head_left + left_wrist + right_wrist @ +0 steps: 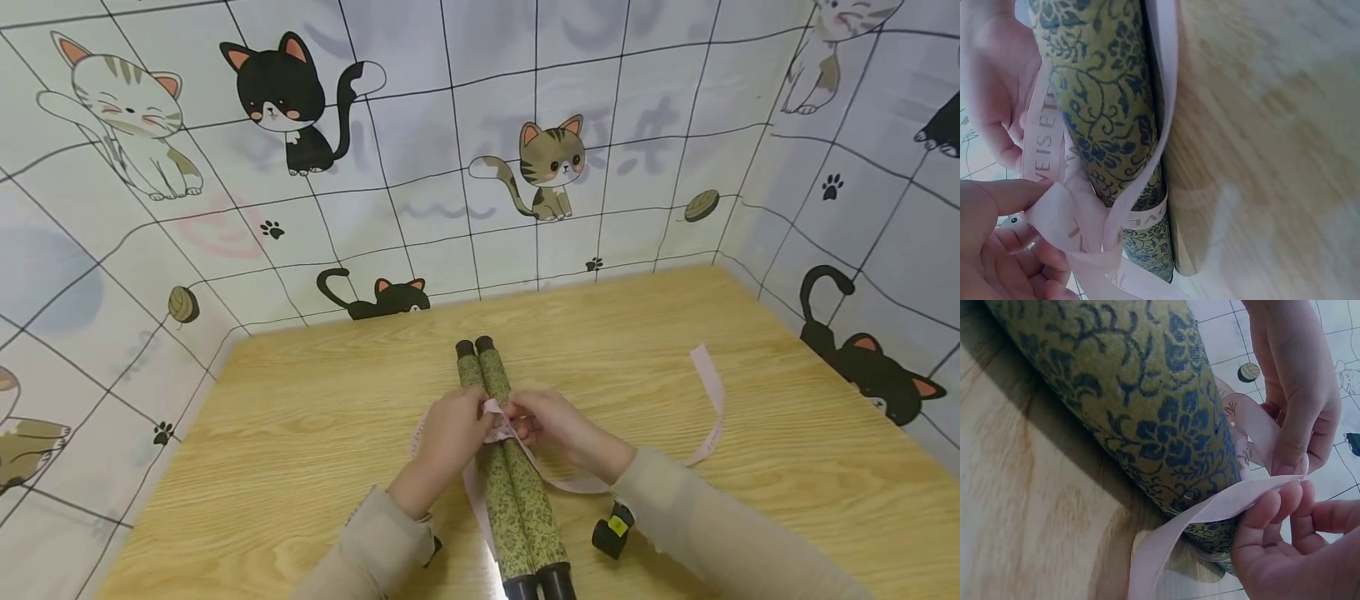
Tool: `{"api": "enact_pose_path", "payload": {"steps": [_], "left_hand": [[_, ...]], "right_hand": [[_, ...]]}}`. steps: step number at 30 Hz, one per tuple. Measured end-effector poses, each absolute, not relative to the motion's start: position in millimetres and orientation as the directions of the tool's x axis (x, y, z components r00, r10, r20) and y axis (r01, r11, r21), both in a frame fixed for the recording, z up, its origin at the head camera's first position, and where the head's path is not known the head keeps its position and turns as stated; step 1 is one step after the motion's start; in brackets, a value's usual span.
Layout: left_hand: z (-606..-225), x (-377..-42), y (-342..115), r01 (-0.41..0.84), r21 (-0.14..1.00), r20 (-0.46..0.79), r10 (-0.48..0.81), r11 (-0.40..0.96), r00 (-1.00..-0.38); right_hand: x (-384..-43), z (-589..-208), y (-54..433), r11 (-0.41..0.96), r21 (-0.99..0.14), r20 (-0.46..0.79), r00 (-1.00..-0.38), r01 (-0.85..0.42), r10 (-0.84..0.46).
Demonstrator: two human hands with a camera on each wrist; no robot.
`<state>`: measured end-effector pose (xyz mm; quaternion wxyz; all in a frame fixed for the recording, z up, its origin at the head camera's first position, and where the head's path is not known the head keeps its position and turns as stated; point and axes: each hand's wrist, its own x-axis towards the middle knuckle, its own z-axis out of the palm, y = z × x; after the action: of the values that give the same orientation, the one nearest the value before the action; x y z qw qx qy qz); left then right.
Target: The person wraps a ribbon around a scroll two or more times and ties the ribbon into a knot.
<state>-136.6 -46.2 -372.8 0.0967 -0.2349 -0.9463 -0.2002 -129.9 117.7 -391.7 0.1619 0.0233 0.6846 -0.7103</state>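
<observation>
Two rolled scrolls [517, 500] lie side by side, covered in olive brocade with dark floral patterns and with black end knobs. A pale pink lettered ribbon [1141, 219] goes around them, bunched at a knot on top. My left hand [453, 429] pinches a ribbon loop between thumb and fingers, as the left wrist view shows. In the right wrist view, my right hand [1310, 544] pinches the ribbon at its fingertips, close against the left thumb. One long ribbon tail curls across the table to the right; other lengths hang left of the scrolls.
The wood-grain table [315, 392] meets walls [427, 150] covered with cat-printed, gridded sheeting at the back and sides. A small black object with a yellow label [613, 532] is below the right wrist.
</observation>
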Motion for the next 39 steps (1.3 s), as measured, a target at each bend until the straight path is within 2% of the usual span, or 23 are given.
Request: {"api": "enact_pose_path", "payload": {"steps": [4,11,17,21,26,34,39], "left_hand": [[-372,-136,-45,0.485,0.321,0.246,0.422,0.814,-0.872],[-374,-138,-44,0.498,0.250,0.284,0.429,0.830,-0.857],[-375,-141,-42,0.508,0.220,0.297,0.438,0.833,-0.848],[-375,-143,-41,0.525,0.169,0.345,0.449,0.834,-0.824],[-377,-145,-41,0.510,0.138,0.345,0.441,0.849,-0.828],[-382,-146,-43,0.580,0.191,0.404,0.475,0.792,-0.782],[-382,-148,-61,0.547,0.304,0.233,0.496,0.780,-0.837]], "right_hand": [[-130,-391,118,-0.018,-0.970,-0.233,-0.950,0.241,-0.206],[-130,-390,118,0.074,-0.978,-0.210,-0.918,0.196,-0.338],[-132,-389,117,0.130,-0.972,-0.226,-0.927,0.195,-0.299],[-134,-391,117,0.139,-0.965,-0.255,-0.918,0.223,-0.303],[-133,-392,117,0.124,-0.953,-0.300,-0.913,0.276,-0.278],[-133,-389,120,0.051,-0.945,-0.324,-0.904,0.323,-0.279],[-134,-390,128,-0.063,-0.933,-0.330,-0.911,0.355,-0.249]]}}
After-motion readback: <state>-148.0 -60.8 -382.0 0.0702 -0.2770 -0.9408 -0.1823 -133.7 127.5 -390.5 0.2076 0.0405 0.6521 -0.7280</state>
